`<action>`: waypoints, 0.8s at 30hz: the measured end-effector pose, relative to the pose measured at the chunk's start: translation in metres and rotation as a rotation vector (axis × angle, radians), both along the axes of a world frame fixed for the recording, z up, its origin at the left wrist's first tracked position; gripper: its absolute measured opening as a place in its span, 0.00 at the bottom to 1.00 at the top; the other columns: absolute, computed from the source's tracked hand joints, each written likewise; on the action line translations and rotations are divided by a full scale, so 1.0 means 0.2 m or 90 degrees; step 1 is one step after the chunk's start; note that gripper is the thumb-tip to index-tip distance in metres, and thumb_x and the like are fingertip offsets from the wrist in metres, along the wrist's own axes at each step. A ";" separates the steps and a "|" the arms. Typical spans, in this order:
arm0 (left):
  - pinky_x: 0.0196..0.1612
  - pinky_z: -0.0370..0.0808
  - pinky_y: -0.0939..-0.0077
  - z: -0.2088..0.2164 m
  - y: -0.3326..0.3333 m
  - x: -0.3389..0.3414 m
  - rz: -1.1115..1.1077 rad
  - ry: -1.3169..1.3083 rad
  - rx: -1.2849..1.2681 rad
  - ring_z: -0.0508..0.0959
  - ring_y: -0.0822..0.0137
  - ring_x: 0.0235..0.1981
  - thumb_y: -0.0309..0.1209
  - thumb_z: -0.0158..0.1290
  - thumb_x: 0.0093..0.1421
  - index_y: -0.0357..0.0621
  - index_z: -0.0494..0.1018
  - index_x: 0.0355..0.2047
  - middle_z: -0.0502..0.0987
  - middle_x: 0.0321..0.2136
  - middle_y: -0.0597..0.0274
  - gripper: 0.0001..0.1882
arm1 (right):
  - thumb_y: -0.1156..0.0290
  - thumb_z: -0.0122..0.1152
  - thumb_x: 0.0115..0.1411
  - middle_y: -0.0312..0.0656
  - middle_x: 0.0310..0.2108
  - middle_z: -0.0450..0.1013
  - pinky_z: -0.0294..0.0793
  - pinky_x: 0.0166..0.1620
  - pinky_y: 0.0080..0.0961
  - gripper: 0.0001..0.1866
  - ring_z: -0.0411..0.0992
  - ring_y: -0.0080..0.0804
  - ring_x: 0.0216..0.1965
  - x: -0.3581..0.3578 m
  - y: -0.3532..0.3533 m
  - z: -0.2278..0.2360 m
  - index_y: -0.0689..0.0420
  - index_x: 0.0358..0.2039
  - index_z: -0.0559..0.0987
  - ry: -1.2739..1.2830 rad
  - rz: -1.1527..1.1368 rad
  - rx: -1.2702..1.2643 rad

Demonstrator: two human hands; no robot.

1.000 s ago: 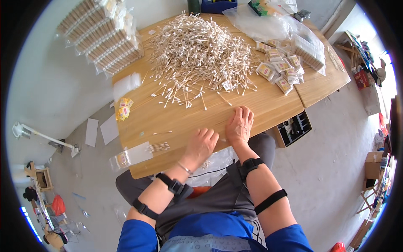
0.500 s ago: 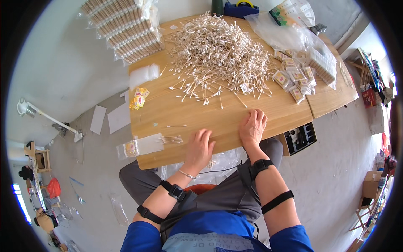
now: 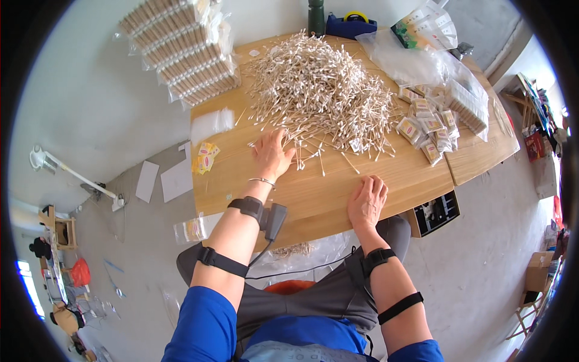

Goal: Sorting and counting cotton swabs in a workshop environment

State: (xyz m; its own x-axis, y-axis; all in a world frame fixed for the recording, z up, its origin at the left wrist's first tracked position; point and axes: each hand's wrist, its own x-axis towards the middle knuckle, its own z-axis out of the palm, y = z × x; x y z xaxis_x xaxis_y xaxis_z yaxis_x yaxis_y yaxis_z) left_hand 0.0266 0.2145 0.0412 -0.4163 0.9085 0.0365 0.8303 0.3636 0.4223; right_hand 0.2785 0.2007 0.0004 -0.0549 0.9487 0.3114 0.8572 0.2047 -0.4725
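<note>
My left hand (image 3: 272,155) reaches over the table to the near left edge of a big heap of cotton swabs (image 3: 322,84). Its fingers are spread a little and touch the loose swabs there; nothing shows gripped in it. Near the front edge, my right hand (image 3: 367,202) rests on the wood with fingers loosely bent, open and holding nothing. A clear bag (image 3: 212,222) with a yellow-and-white label card (image 3: 194,229) lies at the left front corner, partly hidden by my left forearm. Yellow cards (image 3: 205,158) and a stack of clear bags (image 3: 212,125) lie left of my left hand.
Bundled swab packs (image 3: 181,51) are piled high at the back left. Small filled packets (image 3: 429,127) and a long bagged pack (image 3: 467,105) sit on the right. Behind the heap stand a blue tape dispenser (image 3: 351,25) and a green bottle (image 3: 316,18). A compartmented box (image 3: 435,214) sits below the table edge.
My left hand has moved forward from the front edge to the heap's near left edge. My right hand stays resting on the table. The view has shifted slightly.
</note>
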 end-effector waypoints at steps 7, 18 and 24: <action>0.65 0.58 0.50 -0.08 -0.25 0.23 -0.204 0.034 0.031 0.61 0.46 0.64 0.35 0.56 0.61 0.55 0.65 0.62 0.61 0.64 0.49 0.28 | 0.73 0.55 0.57 0.44 0.49 0.66 0.63 0.57 0.42 0.14 0.62 0.46 0.54 0.00 0.00 0.00 0.56 0.45 0.73 0.011 0.004 0.007; 0.60 0.66 0.53 -0.04 -0.73 0.43 -0.262 -0.063 0.180 0.66 0.43 0.57 0.26 0.56 0.58 0.39 0.63 0.58 0.64 0.58 0.44 0.28 | 0.73 0.54 0.57 0.44 0.50 0.66 0.62 0.57 0.42 0.14 0.62 0.47 0.55 0.01 0.01 -0.01 0.56 0.46 0.74 0.019 0.021 0.008; 0.52 0.71 0.60 -0.12 -0.85 0.34 -0.288 -0.006 0.195 0.72 0.52 0.49 0.26 0.56 0.56 0.41 0.71 0.47 0.71 0.47 0.54 0.17 | 0.71 0.55 0.58 0.41 0.59 0.64 0.57 0.62 0.47 0.23 0.58 0.48 0.62 0.00 -0.03 0.03 0.51 0.56 0.72 -0.062 0.241 0.046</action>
State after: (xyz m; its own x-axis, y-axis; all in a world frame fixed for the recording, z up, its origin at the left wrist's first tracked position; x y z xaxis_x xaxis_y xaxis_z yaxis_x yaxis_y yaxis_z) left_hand 0.0956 0.0447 0.0164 0.0121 0.9452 0.3263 0.8710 -0.1702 0.4608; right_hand 0.2777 0.1953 0.0069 -0.4292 0.8318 0.3521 0.7549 0.5444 -0.3658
